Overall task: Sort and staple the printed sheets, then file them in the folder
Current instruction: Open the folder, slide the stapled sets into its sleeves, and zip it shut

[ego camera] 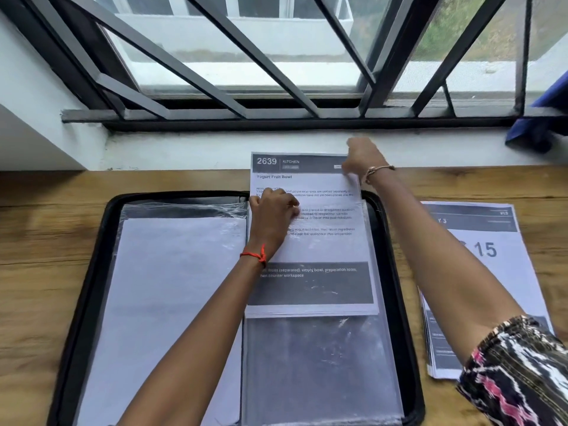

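Pinching the far corner of the Yogurt Fruit Bowl sheets (322, 250), the right hand (361, 158) likely steers them into the folder's (390, 272) clear sleeve (319, 364) below it, whose mouth the left hand's (272, 216) curled fingers apparently hold open.

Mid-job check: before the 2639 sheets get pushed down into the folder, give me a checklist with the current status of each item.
1. Folder open flat on the table: ok.
2. Right hand pinching the top right corner of the 2639 sheets: ok.
3. Left hand holding the clear sleeve open: cannot tell; its curled fingers lie at the sheets' left edge.
4. Sheets fully seated: not ok; their top sticks out past the folder's upper rim.
5. Sheets stapled: cannot tell; no staple is visible.
6. Other stack lying clear of the folder, to its right: ok.
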{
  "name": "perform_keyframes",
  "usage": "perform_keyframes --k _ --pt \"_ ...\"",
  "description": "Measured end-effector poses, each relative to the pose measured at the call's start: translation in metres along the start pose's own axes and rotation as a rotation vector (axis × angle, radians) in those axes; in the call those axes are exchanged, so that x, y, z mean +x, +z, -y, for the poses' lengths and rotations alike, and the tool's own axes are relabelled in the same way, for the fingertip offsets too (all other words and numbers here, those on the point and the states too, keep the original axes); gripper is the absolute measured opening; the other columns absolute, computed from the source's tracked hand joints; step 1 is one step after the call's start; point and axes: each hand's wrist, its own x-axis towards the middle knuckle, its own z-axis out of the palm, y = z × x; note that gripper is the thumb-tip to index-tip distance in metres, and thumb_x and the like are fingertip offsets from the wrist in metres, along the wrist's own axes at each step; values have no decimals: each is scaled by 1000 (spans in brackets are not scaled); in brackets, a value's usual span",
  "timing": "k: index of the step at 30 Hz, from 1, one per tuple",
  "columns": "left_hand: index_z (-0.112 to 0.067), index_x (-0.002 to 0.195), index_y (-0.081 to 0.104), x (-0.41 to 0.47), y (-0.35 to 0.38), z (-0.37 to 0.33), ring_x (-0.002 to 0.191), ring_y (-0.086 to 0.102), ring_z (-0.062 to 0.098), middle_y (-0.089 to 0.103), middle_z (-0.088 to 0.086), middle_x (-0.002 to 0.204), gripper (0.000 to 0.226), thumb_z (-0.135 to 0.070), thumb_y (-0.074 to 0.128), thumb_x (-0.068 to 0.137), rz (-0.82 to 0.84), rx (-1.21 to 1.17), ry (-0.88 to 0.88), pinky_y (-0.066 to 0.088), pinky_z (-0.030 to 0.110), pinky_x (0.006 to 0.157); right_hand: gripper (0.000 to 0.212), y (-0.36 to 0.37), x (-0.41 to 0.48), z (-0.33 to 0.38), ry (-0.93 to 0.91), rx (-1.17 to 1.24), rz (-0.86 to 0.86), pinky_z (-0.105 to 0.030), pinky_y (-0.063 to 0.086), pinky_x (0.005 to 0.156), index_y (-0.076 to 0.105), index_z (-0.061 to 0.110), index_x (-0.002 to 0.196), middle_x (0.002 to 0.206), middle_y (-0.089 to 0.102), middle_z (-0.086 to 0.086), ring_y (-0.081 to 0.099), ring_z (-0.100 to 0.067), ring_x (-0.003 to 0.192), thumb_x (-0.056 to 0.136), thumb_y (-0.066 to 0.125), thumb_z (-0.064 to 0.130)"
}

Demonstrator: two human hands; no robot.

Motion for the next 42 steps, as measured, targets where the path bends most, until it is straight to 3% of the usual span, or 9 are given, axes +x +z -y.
perform_keyframes --k 2,5,16,21,27,31,33,37,42 --pt "-15 97 71 0 -1 3 107 49 20 67 1 103 15 -19 61 87 -14 0 8 15 30 75 44 9 4 16 -151 -78 -57 -39 38 99 50 3 125 129 45 -18 41 -34 121 82 60 9" --pt "-15 101 71 -3 -4 9 109 49 21 66 1 107 17 -17 58 90 -48 32 16 16 30 78 51 20 2 46 -333 -52 31 -40 22 111 43 13 137 142 41 -10 34 -26 132 89 57 18" --pt "-13 90 73 -14 -7 30 101 50 26 68 2 97 12 -15 61 87 -177 65 -29 29 36 80 19 46 -20 68 -331 164 -12 -37 49 85 70 -3 91 96 70 -20 64 -30 88 87 52 0" --pt "-4 93 72 -17 -9 25 100 51 29 66 11 97 13 -8 61 87 -161 -13 -27 41 35 76 21 46 -44 67 -344 138 -36 -33 44 75 69 -3 77 84 67 -18 60 -32 84 86 50 -4" --pt "3 93 70 -17 -10 22 90 59 34 62 20 97 16 -2 57 86 -132 -89 -16 43 37 75 52 40 -63 69 -378 58 42 -25 25 68 26 25 48 51 24 6 31 -17 75 77 44 -14" --pt "3 114 61 -27 -11 18 102 58 34 60 21 111 27 -5 57 89 -123 -174 11 47 34 88 30 46 -62 63 -361 79 26 -30 43 73 70 8 70 73 65 -9 53 -23 77 81 49 -11" --pt "-2 132 48 -37 -12 13 127 43 32 48 19 135 48 -17 61 89 11 -150 62 34 36 108 25 48 -60 63 -365 108 -8 -37 49 88 69 0 103 105 68 -17 62 -28 98 85 53 -6" --pt "-29 148 17 -71 -3 10 144 -15 23 -5 -5 158 81 -68 44 82 311 125 163 -12 52 111 28 54 -56 62 -357 119 -62 -40 49 92 64 -3 112 115 63 -18 60 -29 105 86 54 -8" --pt "-39 147 -3 -86 25 14 142 -24 23 -19 -7 156 98 -88 1 62 330 333 206 -14 64 108 24 51 -57 61 -342 143 -39 -40 51 90 68 -2 104 110 66 -18 62 -30 100 84 56 -8"
